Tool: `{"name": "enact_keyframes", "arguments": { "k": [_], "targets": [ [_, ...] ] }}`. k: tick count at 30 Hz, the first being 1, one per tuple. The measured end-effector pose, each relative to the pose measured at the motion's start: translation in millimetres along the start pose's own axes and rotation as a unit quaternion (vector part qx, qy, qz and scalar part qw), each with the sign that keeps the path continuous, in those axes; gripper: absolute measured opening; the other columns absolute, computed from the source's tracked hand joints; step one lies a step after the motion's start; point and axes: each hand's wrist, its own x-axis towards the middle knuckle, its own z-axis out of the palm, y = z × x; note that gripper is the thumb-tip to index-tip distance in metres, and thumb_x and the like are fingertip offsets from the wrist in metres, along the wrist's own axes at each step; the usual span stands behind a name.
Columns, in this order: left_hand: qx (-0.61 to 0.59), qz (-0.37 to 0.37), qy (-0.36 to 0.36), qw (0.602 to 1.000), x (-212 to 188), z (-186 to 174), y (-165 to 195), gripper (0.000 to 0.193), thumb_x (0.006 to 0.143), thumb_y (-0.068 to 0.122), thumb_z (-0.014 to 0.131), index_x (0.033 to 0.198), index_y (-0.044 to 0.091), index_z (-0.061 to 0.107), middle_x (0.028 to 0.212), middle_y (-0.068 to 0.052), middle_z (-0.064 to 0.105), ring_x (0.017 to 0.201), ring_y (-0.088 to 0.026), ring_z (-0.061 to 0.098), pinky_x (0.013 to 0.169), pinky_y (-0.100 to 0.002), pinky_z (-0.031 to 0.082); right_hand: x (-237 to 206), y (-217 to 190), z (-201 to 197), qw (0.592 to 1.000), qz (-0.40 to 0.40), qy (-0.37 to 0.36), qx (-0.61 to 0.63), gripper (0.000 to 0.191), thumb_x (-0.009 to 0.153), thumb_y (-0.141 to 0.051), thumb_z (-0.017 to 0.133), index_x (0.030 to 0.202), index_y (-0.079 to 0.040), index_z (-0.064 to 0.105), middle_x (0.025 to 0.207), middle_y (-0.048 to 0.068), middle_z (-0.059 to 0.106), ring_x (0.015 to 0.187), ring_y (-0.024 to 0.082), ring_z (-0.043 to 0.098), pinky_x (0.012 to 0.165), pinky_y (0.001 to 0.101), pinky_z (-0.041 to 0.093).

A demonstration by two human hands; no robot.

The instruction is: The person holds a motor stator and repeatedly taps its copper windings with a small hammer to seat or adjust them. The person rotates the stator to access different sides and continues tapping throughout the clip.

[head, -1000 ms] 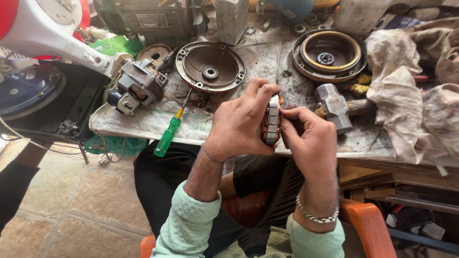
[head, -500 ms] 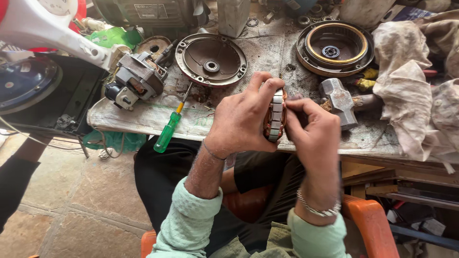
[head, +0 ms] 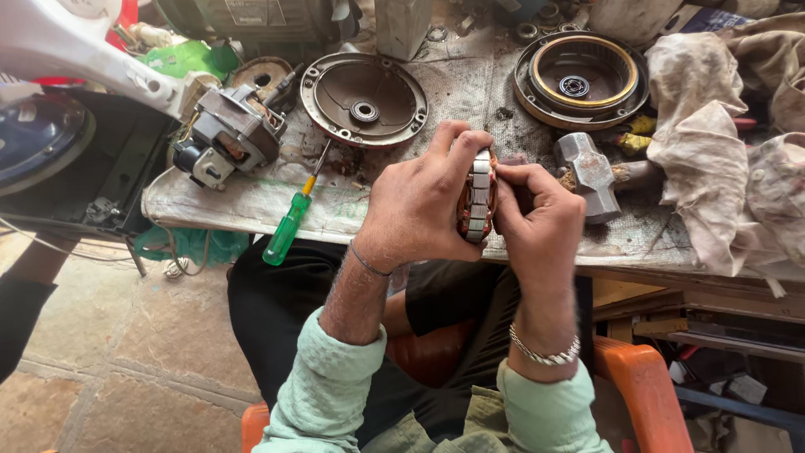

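Both hands clasp a ridged metal stator core [head: 478, 197]
Left hand [head: 419, 205] and right hand [head: 541, 226] grasp its copper-wound, laminated edges; steel hammer [head: 587, 172] just beyond the grip

Hammer [head: 589, 172] and rags [head: 713, 143] crowd the right side

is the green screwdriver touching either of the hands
Apart. The head view shows the green screwdriver lying on the bench with bare bench cover between it and the left hand.

The motor stator [head: 478, 197] was largely hidden between the left hand [head: 419, 205] and the right hand [head: 537, 222]; only its laminated edge showed. The hammer [head: 587, 172] handle disappeared under the rag [head: 713, 143]. The white fan housing [head: 67, 42] was cut off at the top-left edge.
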Motion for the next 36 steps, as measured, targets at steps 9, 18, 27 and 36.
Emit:
{"name": "enact_keyframes", "arguments": {
  "k": [9, 18, 27, 36],
  "targets": [
    [-0.008, -0.013, 0.002, 1.0, -1, -1, 2, 0.103, 0.048, 0.033, 0.094, 0.135, 0.014, 0.044, 0.133, -0.012, 0.053, 0.099, -0.033, 0.072, 0.072, -0.044, 0.059, -4, -9, -3, 0.999, 0.002, -0.003, -0.036, 0.015, 0.099, -0.004, 0.072, 0.113, 0.001, 0.077, 0.078, -0.002, 0.069, 0.068, 0.001, 0.054, 0.056, 0.0198, 0.042],
    [0.008, -0.081, 0.011, 0.997, -4, 7, 11, 0.116, 0.051, 0.045, 0.098, 0.144, 0.01, 0.038, 0.135, -0.018, 0.05, 0.098, -0.035, 0.073, 0.074, -0.044, 0.061, -24, 5, -31, 0.996, -0.057, 0.059, 0.034, 0.008, 0.105, 0.006, 0.074, 0.113, 0.005, 0.074, 0.105, 0.003, 0.073, 0.09, 0.004, 0.063, 0.079, 0.0168, 0.051],
    [0.024, -0.097, 0.048, 0.994, -5, 16, 14, 0.127, 0.051, 0.055, 0.099, 0.147, 0.005, 0.033, 0.142, -0.021, 0.046, 0.106, -0.038, 0.07, 0.08, -0.045, 0.061, -32, -1, -25, 0.993, -0.045, 0.061, 0.089, 0.007, 0.106, 0.006, 0.073, 0.113, 0.005, 0.072, 0.101, 0.004, 0.072, 0.084, 0.003, 0.062, 0.074, 0.0145, 0.048],
    [0.012, -0.075, 0.03, 0.997, -8, 6, 15, 0.118, 0.053, 0.046, 0.099, 0.148, 0.01, 0.039, 0.138, -0.016, 0.051, 0.109, -0.035, 0.069, 0.085, -0.043, 0.06, -34, -8, -26, 0.992, -0.04, 0.07, 0.098, 0.005, 0.108, 0.006, 0.073, 0.113, 0.006, 0.071, 0.103, 0.005, 0.072, 0.089, 0.004, 0.063, 0.081, 0.0154, 0.05]
  ]
}}
